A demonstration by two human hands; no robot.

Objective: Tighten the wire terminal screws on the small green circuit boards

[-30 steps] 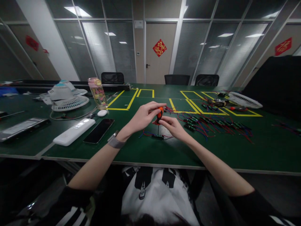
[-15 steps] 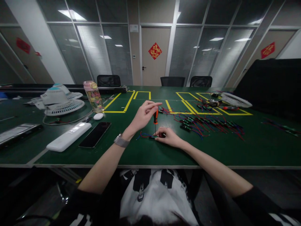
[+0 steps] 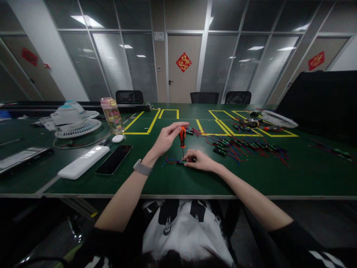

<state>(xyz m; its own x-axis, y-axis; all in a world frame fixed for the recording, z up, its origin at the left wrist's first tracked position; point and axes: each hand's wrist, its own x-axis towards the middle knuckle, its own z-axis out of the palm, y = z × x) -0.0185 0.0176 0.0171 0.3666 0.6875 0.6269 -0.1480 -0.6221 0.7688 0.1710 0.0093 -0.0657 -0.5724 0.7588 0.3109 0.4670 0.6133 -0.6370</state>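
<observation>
My left hand [image 3: 169, 137] is closed round the top of a screwdriver [image 3: 182, 137] with an orange and black handle. The screwdriver stands nearly upright, its tip down at a small green circuit board [image 3: 181, 162] lying on the table. Red and blue wires run out to the left of this board. My right hand [image 3: 200, 161] rests on the table with thumb and fingers pinched at the board's right end; the fingers cover part of the board and the screwdriver's tip.
Several wired circuit boards [image 3: 245, 144] lie to the right on the green table [image 3: 167, 186]. A phone [image 3: 114, 160], a white power strip [image 3: 83, 162], a bottle [image 3: 113, 116] and white fans [image 3: 75, 121] stand or lie left. A dark screen [image 3: 320, 104] is at far right.
My left hand has shifted slightly left and the screwdriver's handle now leans a little left, with more of it showing. My right hand stays at the board.
</observation>
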